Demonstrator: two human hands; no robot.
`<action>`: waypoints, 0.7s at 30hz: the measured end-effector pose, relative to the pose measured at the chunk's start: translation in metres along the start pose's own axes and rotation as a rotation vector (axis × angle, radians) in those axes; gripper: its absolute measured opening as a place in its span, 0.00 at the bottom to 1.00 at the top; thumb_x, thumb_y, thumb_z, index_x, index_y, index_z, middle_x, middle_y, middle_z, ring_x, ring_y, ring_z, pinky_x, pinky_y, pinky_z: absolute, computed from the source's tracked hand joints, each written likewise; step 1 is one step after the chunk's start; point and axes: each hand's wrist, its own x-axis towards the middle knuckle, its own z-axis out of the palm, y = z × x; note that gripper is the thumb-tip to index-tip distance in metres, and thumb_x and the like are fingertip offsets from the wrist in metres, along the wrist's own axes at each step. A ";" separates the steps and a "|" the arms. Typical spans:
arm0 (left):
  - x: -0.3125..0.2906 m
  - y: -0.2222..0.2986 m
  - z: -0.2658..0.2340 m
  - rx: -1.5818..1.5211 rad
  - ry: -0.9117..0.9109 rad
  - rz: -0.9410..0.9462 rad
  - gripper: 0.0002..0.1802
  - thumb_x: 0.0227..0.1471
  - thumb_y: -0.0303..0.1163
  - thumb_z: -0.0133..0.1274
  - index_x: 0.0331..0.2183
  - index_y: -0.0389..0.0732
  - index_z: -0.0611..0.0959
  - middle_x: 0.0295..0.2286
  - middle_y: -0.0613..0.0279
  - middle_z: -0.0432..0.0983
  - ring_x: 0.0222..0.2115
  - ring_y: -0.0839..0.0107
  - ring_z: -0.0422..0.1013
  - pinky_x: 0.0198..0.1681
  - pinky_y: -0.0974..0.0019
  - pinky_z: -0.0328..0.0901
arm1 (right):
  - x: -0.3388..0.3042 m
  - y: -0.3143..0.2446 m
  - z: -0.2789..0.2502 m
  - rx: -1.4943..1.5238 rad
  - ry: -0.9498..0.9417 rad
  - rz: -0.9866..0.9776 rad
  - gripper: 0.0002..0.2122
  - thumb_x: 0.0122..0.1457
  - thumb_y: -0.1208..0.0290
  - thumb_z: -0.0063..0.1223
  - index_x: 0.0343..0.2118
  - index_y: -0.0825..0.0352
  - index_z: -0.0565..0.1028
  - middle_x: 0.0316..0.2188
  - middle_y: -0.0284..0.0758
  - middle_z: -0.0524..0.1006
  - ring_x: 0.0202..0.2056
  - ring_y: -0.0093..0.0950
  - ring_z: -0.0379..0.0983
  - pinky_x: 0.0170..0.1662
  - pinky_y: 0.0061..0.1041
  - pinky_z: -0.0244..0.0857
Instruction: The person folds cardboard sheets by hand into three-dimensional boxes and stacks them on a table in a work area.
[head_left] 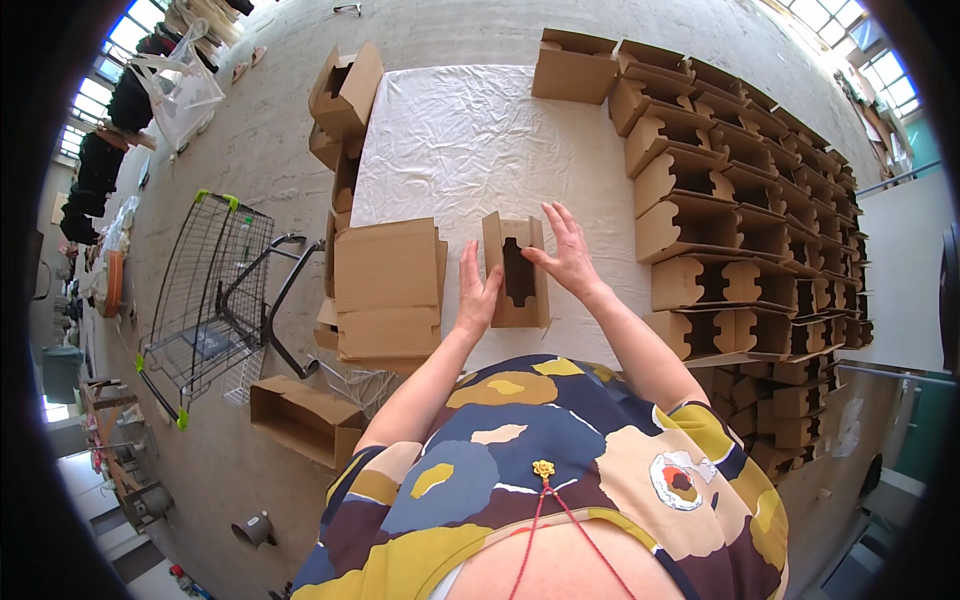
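Observation:
A small brown cardboard box [518, 315] stands in front of me on the white-covered table [470, 130], its top partly unfolded around a dark notched opening. My left hand [479, 288] lies along the box's left wall with its fingers stretched out. On the other side, my right hand [567, 254] has its fingers spread, and its thumb touches the right edge of the opening. Neither hand is wrapped round the box. Just left of my left hand rests a stack of flat cardboard blanks [388, 285].
Folded open boxes [690, 220] are stacked in rows along the table's right side. More boxes [347, 95] stand at the far left edge. On the floor to the left are a wire shopping cart [205, 290] and an open carton [300, 420].

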 end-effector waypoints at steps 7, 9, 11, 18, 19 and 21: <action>-0.033 -0.014 -0.020 -0.127 -0.090 -0.105 0.39 0.64 0.54 0.46 0.63 0.35 0.61 0.62 0.48 0.57 0.62 0.55 0.55 0.65 0.57 0.52 | 0.005 -0.034 -0.015 -0.136 -0.380 0.414 0.48 0.48 0.47 0.65 0.66 0.68 0.53 0.51 0.52 0.75 0.55 0.52 0.70 0.58 0.49 0.63; -0.037 -0.018 -0.027 -0.084 -0.071 -0.100 0.35 0.64 0.51 0.46 0.62 0.36 0.65 0.60 0.52 0.61 0.56 0.60 0.62 0.59 0.59 0.59 | 0.001 -0.016 -0.011 -0.122 -0.527 0.451 0.32 0.52 0.60 0.58 0.58 0.73 0.65 0.38 0.49 0.81 0.42 0.51 0.79 0.48 0.47 0.73; -0.040 -0.020 -0.031 -0.040 -0.040 -0.078 0.31 0.66 0.49 0.45 0.61 0.38 0.67 0.58 0.56 0.64 0.49 0.66 0.68 0.54 0.63 0.64 | -0.002 -0.012 -0.025 0.133 -0.528 0.521 0.23 0.53 0.67 0.52 0.49 0.78 0.70 0.36 0.50 0.81 0.34 0.48 0.81 0.39 0.41 0.77; -0.045 -0.031 -0.041 -0.099 0.044 -0.188 0.27 0.65 0.45 0.47 0.58 0.37 0.71 0.56 0.53 0.66 0.51 0.63 0.68 0.56 0.61 0.63 | 0.050 0.027 -0.068 0.605 -0.163 0.614 0.15 0.57 0.71 0.49 0.37 0.83 0.73 0.30 0.48 0.80 0.26 0.38 0.81 0.26 0.35 0.79; -0.047 -0.032 -0.042 -0.081 0.029 -0.205 0.27 0.65 0.44 0.48 0.58 0.37 0.71 0.55 0.53 0.66 0.51 0.63 0.69 0.55 0.62 0.64 | 0.063 0.036 -0.073 0.642 -0.090 0.603 0.15 0.57 0.70 0.50 0.37 0.82 0.74 0.30 0.48 0.80 0.27 0.38 0.81 0.27 0.35 0.79; -0.051 -0.038 -0.041 -0.044 0.001 -0.235 0.26 0.64 0.42 0.48 0.57 0.36 0.72 0.54 0.53 0.67 0.49 0.64 0.69 0.54 0.62 0.65 | 0.094 0.052 -0.079 0.715 0.024 0.590 0.15 0.58 0.70 0.50 0.38 0.81 0.74 0.30 0.47 0.80 0.28 0.38 0.81 0.27 0.36 0.79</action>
